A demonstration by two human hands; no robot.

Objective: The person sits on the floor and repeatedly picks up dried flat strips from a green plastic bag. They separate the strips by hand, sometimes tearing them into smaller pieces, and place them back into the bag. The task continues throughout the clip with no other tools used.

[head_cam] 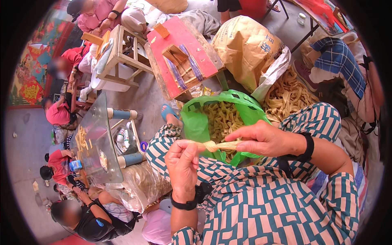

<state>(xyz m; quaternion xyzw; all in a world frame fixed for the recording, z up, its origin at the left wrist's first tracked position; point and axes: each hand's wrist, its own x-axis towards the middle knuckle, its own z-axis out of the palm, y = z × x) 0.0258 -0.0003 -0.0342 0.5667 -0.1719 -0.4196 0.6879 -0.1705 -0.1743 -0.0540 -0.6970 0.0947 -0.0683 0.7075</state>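
Note:
A pale yellow strip (212,146), which looks like bean-curd skin, is stretched level between my hands with a knot near its middle. My left hand (183,157) pinches one end between thumb and fingers. On the other side, my right hand (265,139) grips the opposite end, its index finger reaching out above the strip. Below them, between my knees, an open green plastic bag (196,118) holds a heap of similar knotted pieces (225,118). Long loose strips (288,95) lie piled beyond my right knee, at the mouth of a large paper sack (245,49).
A red-topped wooden stool (196,38) with a small wooden frame stands ahead. To the left is a glass-topped table (98,153) bearing yellow pieces and a blue pack (75,165). Several people sit along the left; one in black (98,219) is nearest. Plastic sacking (144,180) lies beside my left knee.

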